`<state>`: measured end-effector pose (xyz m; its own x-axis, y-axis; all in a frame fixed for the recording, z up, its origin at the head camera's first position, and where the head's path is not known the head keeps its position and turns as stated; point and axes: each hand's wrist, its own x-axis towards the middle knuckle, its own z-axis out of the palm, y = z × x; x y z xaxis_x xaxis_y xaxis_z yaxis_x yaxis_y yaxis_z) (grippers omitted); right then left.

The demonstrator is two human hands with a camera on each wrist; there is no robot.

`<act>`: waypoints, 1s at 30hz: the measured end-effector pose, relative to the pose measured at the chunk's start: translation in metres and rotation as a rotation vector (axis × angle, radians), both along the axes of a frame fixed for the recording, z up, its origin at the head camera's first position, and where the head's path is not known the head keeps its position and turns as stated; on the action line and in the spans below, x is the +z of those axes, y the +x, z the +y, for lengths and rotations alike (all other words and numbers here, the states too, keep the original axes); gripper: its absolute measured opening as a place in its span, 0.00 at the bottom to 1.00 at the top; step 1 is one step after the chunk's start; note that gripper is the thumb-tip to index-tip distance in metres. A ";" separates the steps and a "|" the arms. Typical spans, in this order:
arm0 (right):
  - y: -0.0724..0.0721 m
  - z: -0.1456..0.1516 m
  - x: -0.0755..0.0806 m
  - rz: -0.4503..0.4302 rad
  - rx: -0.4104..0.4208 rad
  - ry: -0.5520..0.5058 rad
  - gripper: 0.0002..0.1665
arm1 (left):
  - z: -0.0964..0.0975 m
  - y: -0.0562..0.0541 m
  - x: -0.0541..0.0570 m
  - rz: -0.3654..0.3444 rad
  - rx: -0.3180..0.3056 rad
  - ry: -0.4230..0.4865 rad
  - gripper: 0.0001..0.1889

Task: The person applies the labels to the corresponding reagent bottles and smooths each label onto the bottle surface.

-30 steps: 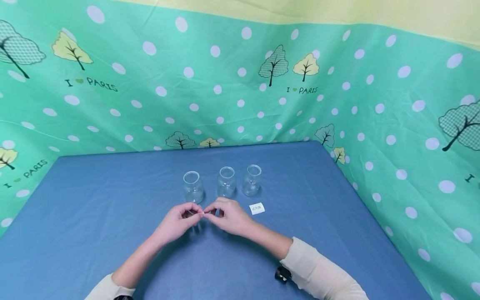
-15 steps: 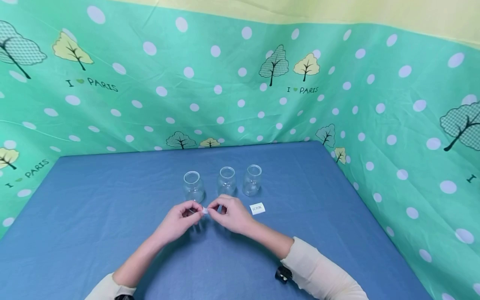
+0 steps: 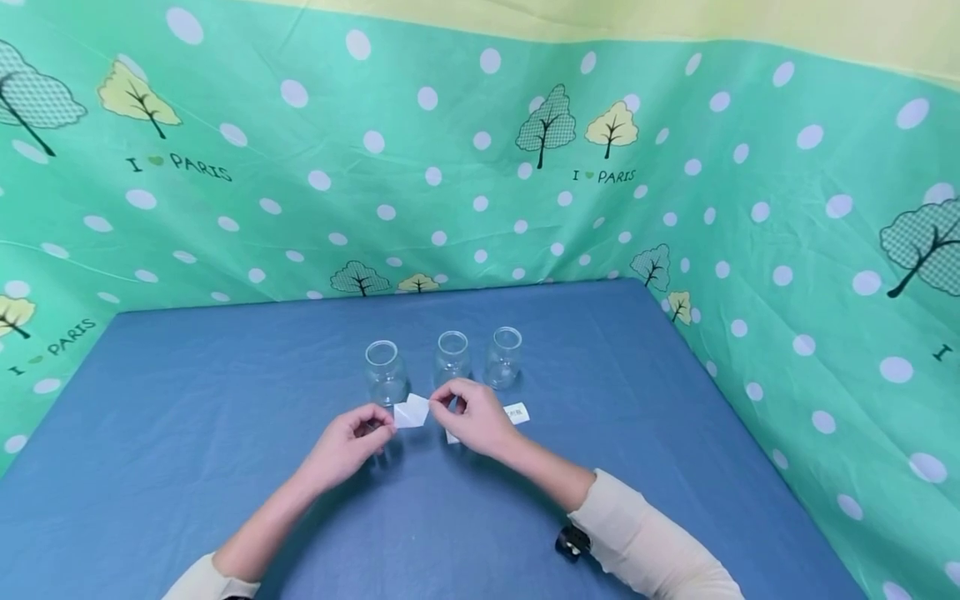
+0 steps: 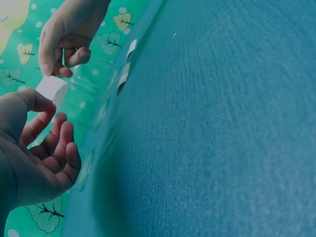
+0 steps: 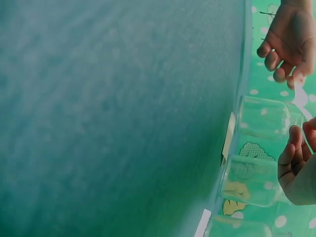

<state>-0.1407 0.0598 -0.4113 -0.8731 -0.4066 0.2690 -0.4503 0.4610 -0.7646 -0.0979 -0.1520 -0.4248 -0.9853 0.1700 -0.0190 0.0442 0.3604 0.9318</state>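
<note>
A small creased white piece of paper is stretched between my two hands, in front of the left jar. My left hand pinches its left end between thumb and forefinger; the other fingers curl loosely in the left wrist view. At the opposite end, the fingertips of my right hand pinch the paper's upper corner. The right wrist view shows the paper as a thin bent strip between both hands. Beneath my right hand, part of another white slip shows on the table.
Three open glass jars stand in a row beyond the hands: left, middle and right. A white card with dark writing, partly covered by my right hand, lies before the right jar. Blue cloth covers the table; a patterned green curtain surrounds it.
The paper, a tiny folded bit between the fingertips at first, now shows as a wider, opened piece. My hands have drawn apart, the right one shifting right and partly covering the written card.
</note>
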 end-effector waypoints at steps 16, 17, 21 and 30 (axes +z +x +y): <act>-0.005 0.003 -0.003 -0.038 -0.052 -0.015 0.06 | 0.001 0.001 -0.010 0.003 0.083 -0.057 0.03; -0.005 0.003 -0.003 -0.040 -0.053 -0.018 0.05 | 0.001 0.001 -0.010 0.006 0.086 -0.054 0.03; -0.005 0.003 -0.002 -0.045 -0.068 -0.022 0.05 | 0.001 0.001 -0.011 0.006 0.099 -0.057 0.03; -0.005 0.004 0.001 -0.071 -0.115 -0.042 0.05 | -0.001 0.002 -0.015 -0.030 0.109 -0.071 0.03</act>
<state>-0.1453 0.0640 -0.4104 -0.9308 -0.2924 0.2195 -0.3403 0.4736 -0.8123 -0.0955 -0.1525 -0.4398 -0.9966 0.0590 -0.0567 -0.0262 0.4264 0.9042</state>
